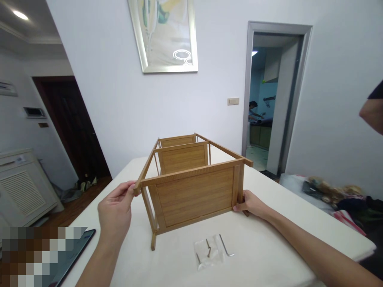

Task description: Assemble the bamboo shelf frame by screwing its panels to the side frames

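Observation:
A brown wooden shelf rack (194,195) lies on its side on the white table, its panels standing upright one behind another. My left hand (116,209) pinches the end of its upper left post. Lower down on the right, my right hand (253,204) grips the near panel's corner by the lower post; part of its fingers is hidden behind the wood. In front of the rack lies a clear plastic bag (215,255) with a few screws (208,249) on or in it. Beside the bag rests an L-shaped hex key (226,246).
The white table (269,255) reaches to the wall. At its left edge lies a dark flat device (76,255), partly blurred out. A louvred cabinet (25,191) stands left, and bundled items (332,193) lie right. One person (253,111) is beyond the doorway; another's arm (372,111) shows at right.

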`<action>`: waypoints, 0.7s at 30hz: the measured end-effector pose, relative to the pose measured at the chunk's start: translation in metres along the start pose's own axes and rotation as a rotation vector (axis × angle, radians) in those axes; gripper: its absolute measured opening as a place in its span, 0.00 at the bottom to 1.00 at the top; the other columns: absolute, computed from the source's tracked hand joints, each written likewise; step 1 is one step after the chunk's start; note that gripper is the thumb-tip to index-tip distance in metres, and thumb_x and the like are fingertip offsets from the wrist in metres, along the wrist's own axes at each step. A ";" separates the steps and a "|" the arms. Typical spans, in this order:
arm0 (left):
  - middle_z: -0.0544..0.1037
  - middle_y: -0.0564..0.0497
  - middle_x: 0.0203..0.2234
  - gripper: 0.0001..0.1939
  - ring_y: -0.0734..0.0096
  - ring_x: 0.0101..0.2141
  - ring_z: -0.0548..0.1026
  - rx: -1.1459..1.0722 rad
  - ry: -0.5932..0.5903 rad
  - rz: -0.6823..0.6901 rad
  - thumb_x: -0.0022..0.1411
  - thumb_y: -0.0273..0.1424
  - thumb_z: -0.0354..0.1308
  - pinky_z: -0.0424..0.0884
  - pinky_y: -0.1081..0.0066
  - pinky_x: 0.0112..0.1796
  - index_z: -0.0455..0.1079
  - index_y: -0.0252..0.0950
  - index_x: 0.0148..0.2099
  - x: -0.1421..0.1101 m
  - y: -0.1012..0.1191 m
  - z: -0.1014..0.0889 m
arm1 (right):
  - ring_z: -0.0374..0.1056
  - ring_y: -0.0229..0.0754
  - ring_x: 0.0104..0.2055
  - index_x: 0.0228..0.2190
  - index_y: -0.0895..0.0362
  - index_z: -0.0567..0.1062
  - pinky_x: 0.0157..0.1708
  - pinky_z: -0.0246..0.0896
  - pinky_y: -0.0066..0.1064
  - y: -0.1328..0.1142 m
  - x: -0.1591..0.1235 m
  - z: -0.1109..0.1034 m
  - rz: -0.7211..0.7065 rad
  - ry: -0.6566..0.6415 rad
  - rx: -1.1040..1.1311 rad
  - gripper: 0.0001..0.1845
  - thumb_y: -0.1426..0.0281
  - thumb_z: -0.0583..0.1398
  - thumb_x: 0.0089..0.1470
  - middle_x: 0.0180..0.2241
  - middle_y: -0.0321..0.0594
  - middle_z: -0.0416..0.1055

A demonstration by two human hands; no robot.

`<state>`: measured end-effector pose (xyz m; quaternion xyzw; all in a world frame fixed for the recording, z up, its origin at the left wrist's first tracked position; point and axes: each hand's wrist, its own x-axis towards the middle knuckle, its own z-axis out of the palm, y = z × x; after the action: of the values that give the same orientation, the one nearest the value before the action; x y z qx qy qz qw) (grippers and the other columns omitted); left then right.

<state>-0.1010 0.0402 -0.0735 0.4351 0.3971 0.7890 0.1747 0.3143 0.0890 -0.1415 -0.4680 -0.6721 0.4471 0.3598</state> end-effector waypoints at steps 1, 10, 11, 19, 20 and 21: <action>0.79 0.51 0.26 0.14 0.74 0.25 0.73 0.001 -0.008 -0.004 0.46 0.36 0.71 0.72 0.73 0.31 0.78 0.34 0.35 0.000 0.001 0.001 | 0.55 0.32 0.15 0.22 0.59 0.71 0.13 0.45 0.26 0.000 0.000 0.000 -0.003 -0.007 -0.002 0.17 0.62 0.69 0.31 0.16 0.31 0.65; 0.80 0.49 0.27 0.13 0.72 0.26 0.74 -0.011 -0.042 0.018 0.50 0.36 0.68 0.72 0.73 0.30 0.79 0.33 0.36 -0.001 0.003 0.002 | 0.57 0.35 0.17 0.25 0.58 0.73 0.15 0.50 0.28 0.012 0.006 -0.004 0.004 0.020 -0.041 0.20 0.58 0.68 0.32 0.19 0.35 0.69; 0.80 0.49 0.28 0.12 0.71 0.27 0.75 -0.006 -0.040 0.018 0.50 0.36 0.68 0.73 0.73 0.30 0.79 0.34 0.36 -0.002 0.003 0.002 | 0.56 0.34 0.16 0.25 0.58 0.73 0.14 0.49 0.28 0.013 0.007 -0.004 0.011 0.020 -0.039 0.20 0.58 0.68 0.32 0.18 0.35 0.68; 0.80 0.50 0.29 0.10 0.70 0.30 0.77 0.111 0.010 0.080 0.51 0.35 0.67 0.76 0.72 0.34 0.79 0.34 0.34 -0.008 0.013 0.006 | 0.60 0.36 0.18 0.23 0.59 0.74 0.17 0.52 0.28 0.005 0.005 -0.005 0.024 -0.011 0.052 0.18 0.62 0.70 0.29 0.19 0.36 0.70; 0.80 0.50 0.29 0.09 0.70 0.30 0.77 0.141 0.016 0.088 0.52 0.35 0.66 0.75 0.73 0.34 0.79 0.34 0.34 -0.008 0.014 0.005 | 0.62 0.38 0.20 0.23 0.59 0.74 0.19 0.54 0.28 0.003 0.004 -0.004 0.018 -0.004 0.068 0.18 0.63 0.70 0.29 0.20 0.36 0.71; 0.80 0.50 0.29 0.09 0.70 0.30 0.77 0.171 0.021 0.095 0.52 0.35 0.66 0.75 0.73 0.34 0.79 0.35 0.34 -0.008 0.014 0.005 | 0.64 0.39 0.22 0.23 0.59 0.74 0.20 0.57 0.28 0.001 0.003 -0.003 0.015 0.006 0.085 0.17 0.63 0.70 0.29 0.21 0.37 0.72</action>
<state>-0.0916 0.0285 -0.0654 0.4585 0.4438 0.7641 0.0950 0.3168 0.0925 -0.1414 -0.4584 -0.6481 0.4765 0.3778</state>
